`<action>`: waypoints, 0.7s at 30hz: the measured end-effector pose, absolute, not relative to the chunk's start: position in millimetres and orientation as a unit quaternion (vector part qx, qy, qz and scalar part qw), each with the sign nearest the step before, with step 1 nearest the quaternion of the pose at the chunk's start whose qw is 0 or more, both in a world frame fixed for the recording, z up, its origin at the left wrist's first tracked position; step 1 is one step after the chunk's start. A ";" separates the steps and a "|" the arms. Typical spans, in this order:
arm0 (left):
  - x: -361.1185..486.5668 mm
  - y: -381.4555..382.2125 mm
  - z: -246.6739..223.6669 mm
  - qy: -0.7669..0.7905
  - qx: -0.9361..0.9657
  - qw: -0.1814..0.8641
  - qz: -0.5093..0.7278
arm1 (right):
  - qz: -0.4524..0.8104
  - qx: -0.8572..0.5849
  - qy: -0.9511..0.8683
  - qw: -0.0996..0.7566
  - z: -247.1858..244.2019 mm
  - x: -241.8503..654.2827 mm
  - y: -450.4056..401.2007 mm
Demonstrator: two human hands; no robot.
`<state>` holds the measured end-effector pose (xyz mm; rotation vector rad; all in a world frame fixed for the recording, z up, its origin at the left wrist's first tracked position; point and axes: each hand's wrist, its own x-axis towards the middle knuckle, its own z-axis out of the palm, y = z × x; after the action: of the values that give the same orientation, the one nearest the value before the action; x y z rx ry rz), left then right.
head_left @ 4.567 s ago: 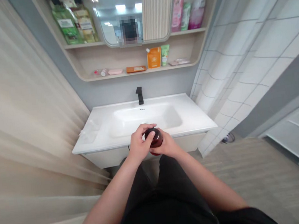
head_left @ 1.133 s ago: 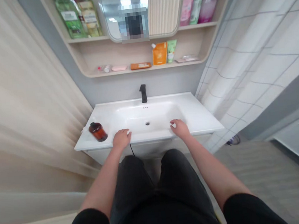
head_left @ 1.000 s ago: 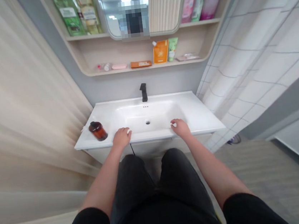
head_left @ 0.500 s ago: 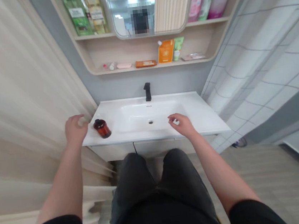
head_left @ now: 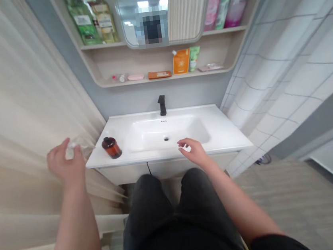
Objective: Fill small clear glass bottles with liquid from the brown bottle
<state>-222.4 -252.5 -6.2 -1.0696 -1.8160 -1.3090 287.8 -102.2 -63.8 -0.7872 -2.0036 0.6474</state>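
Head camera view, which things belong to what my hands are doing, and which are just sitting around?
Likely in use, nearest the hands:
Clear item, blurred, apparently at the left hand
Brown bottle, on the counter
White basin, by the right hand

Just sitting on the shelves:
Green bottle
Yellow bottle
Orange pouch
Green tube
Pink bottle

In front of the faucet (head_left: 162, 106) I am seeing a passage over the basin (head_left: 152, 132), the right hand (head_left: 192, 149) partly blocking its near side. Left of the faucet I am finding free counter (head_left: 221, 130) as far as the brown bottle (head_left: 112, 148), which is standing between the faucet and the left hand (head_left: 63, 163) with its pinched clear object (head_left: 84, 146). Right of the faucet, room is reaching the grid-patterned curtain (head_left: 272, 101); above the faucet, the shelf (head_left: 137, 82) is limiting height.
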 end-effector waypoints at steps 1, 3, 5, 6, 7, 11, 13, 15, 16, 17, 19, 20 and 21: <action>-195.9 -259.9 -1.6 -0.650 -0.447 0.320 -0.524 | 0.274 -0.304 -0.801 0.436 -61.0 280.3 -113.8; -128.3 -270.8 2.2 -0.580 -0.567 0.211 -0.545 | 0.314 -0.262 -0.803 0.433 -54.3 262.9 -141.2; -54.9 -274.9 -2.5 -0.528 -0.666 0.060 -0.523 | 0.353 -0.216 -0.806 0.423 -49.3 246.4 -169.0; -21.6 -274.3 -7.4 -0.509 -0.685 0.005 -0.522 | 0.366 -0.206 -0.807 0.415 -48.4 240.0 -180.8; 7.3 -272.2 -13.2 -0.492 -0.688 -0.036 -0.533 | 0.370 -0.208 -0.808 0.409 -48.6 235.4 -190.1; 70.1 -253.9 -33.3 -0.487 -0.634 -0.124 -0.588 | 0.348 -0.270 -0.792 0.424 -56.6 235.5 -202.9; 78.0 -242.8 -37.0 -0.508 -0.602 -0.165 -0.593 | 0.340 -0.307 -0.770 0.445 -59.1 243.0 -201.5; 81.0 -233.3 -37.0 -0.521 -0.579 -0.210 -0.591 | 0.338 -0.338 -0.750 0.457 -58.3 251.3 -200.6; 82.3 -229.8 -36.2 -0.522 -0.571 -0.232 -0.589 | 0.339 -0.348 -0.744 0.458 -57.3 255.1 -200.7; 83.9 -227.2 -35.1 -0.520 -0.567 -0.255 -0.586 | 0.341 -0.354 -0.739 0.460 -56.2 258.4 -201.1; 87.1 -225.0 -32.5 -0.509 -0.571 -0.294 -0.573 | 0.350 -0.359 -0.729 0.466 -55.6 264.4 -201.7; 88.2 -225.2 -31.1 -0.499 -0.580 -0.311 -0.564 | 0.358 -0.360 -0.723 0.468 -56.2 267.2 -201.5; 88.7 -226.0 -29.7 -0.486 -0.592 -0.328 -0.553 | 0.369 -0.359 -0.719 0.467 -57.4 270.0 -200.9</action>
<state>88.7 -226.0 -29.7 -2.3875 -1.9614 -2.2280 270.0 -200.9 -57.4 -0.8815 -1.7644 0.9053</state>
